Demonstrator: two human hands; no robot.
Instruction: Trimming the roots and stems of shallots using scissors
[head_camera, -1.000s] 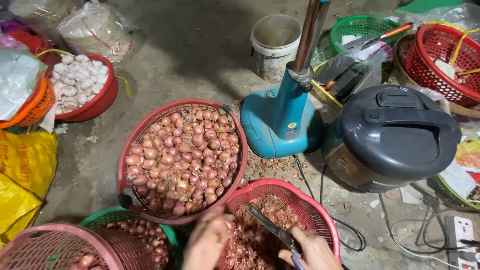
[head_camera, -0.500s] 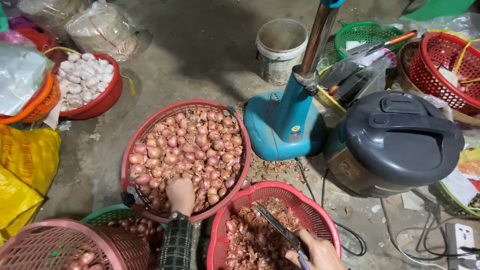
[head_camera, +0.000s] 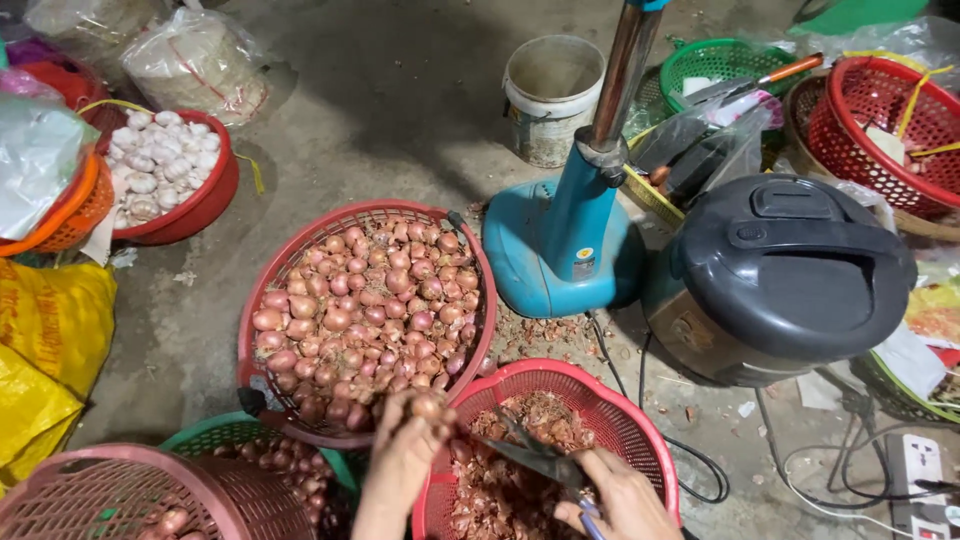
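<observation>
Shallot, a single one, now sits pinched in the left hand fingertips, lifted back from the red basket of shallots where that hand was reaching half a second ago. The right hand is closed around a knife (blade just right of the shallot) over the basket of peelings. A blue fan base and dark cooker stand beyond.

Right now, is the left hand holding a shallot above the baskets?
Yes, the left hand grips one shallot in its fingertips, over the rim between the full shallot basket and the basket of peels.
</observation>
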